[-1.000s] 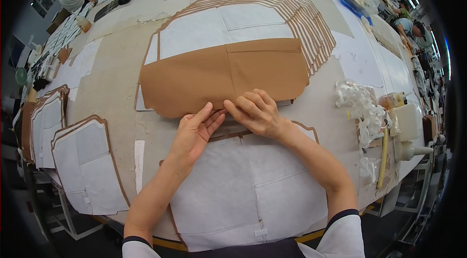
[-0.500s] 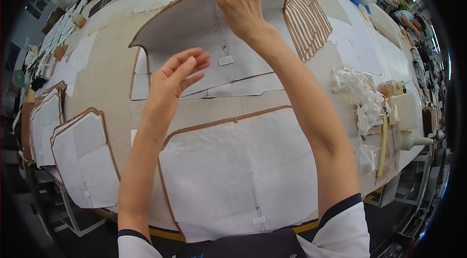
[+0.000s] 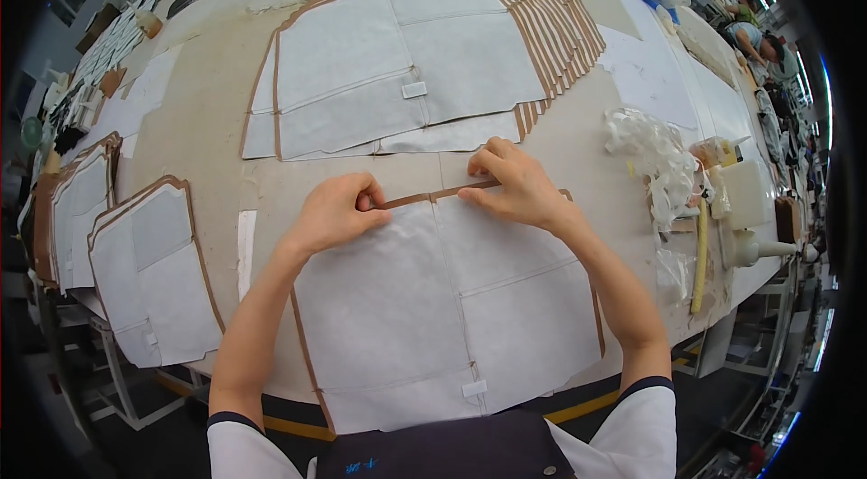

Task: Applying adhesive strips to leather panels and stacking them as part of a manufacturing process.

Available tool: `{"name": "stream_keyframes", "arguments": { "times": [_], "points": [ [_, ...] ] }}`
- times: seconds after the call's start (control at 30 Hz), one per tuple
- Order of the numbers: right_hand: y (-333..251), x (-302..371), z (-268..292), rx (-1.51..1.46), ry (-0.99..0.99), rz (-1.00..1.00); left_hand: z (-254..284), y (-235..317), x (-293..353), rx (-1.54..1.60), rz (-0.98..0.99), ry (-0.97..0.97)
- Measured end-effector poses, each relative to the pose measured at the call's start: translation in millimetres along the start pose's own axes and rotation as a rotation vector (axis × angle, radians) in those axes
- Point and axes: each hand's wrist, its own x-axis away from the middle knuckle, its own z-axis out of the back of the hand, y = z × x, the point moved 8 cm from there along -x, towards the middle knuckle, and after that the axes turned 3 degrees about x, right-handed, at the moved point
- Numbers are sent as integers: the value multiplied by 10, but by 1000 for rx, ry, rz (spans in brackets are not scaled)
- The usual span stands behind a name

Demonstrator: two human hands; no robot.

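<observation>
Flat in front of me lies a pale sewn panel (image 3: 379, 325) with a narrow brown edge, crossing seams and a small white tag (image 3: 474, 388) near its lower side. At the left part of its far edge, my left hand (image 3: 336, 215) is closed, fingertips pinching the brown strip. My right hand (image 3: 519, 186) pinches the same edge farther right, thumb on the pale side and fingers curled beyond. Past the hands rests a fanned stack of similar panels (image 3: 343, 46), their brown edges stepping out toward the back and right.
More brown-edged panels (image 3: 167, 298) lie at the table's left. On the right are crumpled clear plastic (image 3: 650, 149), a yellow strip (image 3: 699, 258) and a white bottle with a nozzle (image 3: 750, 248). A white strip (image 3: 245, 253) lies left of my forearm. Other people work at the far edges.
My right hand has let go of the upper panel in the far stack, which now lies flat. Both hands have come back toward me onto the near panel's far edge.
</observation>
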Motion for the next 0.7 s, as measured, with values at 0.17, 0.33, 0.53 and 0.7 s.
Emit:
{"name": "stream_keyframes", "arguments": {
  "times": [0.17,0.33,0.53,0.7],
  "points": [
    [153,185,162,28,-209,-69,23,289,429,-110,-451,137],
    [-565,915,788,276,167,254,49,448,1281,-462,-578,417],
    [-1160,2351,394,635,358,494,-230,127,2104,-617,-853,740],
    [-1225,2623,195,598,361,378,-384,23,2329,-573,-836,729]
  ]
}}
